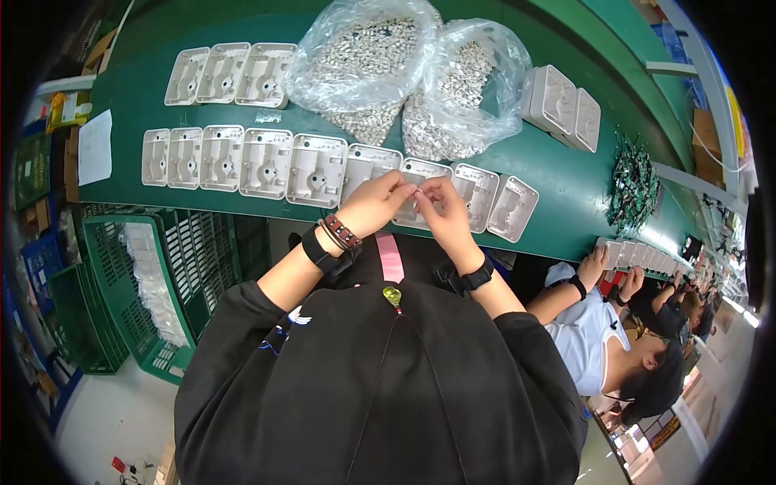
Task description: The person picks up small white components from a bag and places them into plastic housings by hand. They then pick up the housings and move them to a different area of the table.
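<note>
From where I stand: L hand (pixel 373 204) and R hand (pixel 444 217) meet at thumb/index tips; both grips nearly closed, min. gap btwn tips. Cannot tell if a part is held; area too small to see. Directly below grip: off-white, rect., open-top plastic housing (pixel 411 213), on dark-green flat tabletop (pixel 562 174). Same row, L of grip: six matching housings (pixel 315 174); R of grip: two more housings (pixel 512 208). Beyond grip, slightly L: large clear plastic bag (pixel 368 56) w/ many small whitish parts; beyond, slightly R: second clear plastic bag (pixel 461 89), similar contents. Far L beyond grip: three off-white housings (pixel 226 73), side by side. Far R of grip: heap of thin dark-green pieces (pixel 633 186). Lower L of grip, off table: green slotted plastic crate (pixel 121 218).
</note>
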### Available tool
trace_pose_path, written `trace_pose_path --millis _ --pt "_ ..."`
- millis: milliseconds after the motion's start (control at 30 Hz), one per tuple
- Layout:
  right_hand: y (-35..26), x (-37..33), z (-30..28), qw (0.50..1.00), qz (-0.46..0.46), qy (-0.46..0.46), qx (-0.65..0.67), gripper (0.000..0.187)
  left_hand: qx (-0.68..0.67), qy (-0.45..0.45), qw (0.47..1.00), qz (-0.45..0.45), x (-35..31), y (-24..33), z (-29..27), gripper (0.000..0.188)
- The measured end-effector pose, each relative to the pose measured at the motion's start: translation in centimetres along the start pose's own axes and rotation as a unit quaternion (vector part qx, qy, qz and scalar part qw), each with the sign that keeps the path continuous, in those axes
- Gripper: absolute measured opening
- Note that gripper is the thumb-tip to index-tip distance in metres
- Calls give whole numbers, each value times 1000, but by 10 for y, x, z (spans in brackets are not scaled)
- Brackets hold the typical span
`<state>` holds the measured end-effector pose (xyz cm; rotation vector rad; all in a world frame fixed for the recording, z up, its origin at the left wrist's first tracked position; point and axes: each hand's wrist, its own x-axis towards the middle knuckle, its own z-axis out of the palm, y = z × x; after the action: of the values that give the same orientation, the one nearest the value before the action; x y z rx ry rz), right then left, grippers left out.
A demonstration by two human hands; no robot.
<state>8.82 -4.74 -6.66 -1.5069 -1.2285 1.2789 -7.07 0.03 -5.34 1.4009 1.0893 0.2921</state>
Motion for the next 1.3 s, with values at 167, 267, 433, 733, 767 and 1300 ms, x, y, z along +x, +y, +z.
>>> trace_pose_path --millis 167,267,433,733,767,1300 --pt "-3 1 10 996 7 -87 -36 8 -39 -11 998 41 -8 -25 -8 24" --pt "-6 14 6 994 -6 -96 -45 8 -57 -11 998 8 -7 -31 -8 25" --pt "0 64 -35 871 -286 -145 -372 9 0 -7 1000 -15 -10 -23 2 26" --pt "28 110 -26 675 -416 -347 -501 10 274 -23 960 -46 -14 -36 35 34" --pt "31 111 -27 676 -417 -347 -499 10 285 -26 956 -68 -14 -37 36 35" --pt "-19 32 7 955 -176 -183 -155 19 -323 31 939 -111 -19 -26 11 39"
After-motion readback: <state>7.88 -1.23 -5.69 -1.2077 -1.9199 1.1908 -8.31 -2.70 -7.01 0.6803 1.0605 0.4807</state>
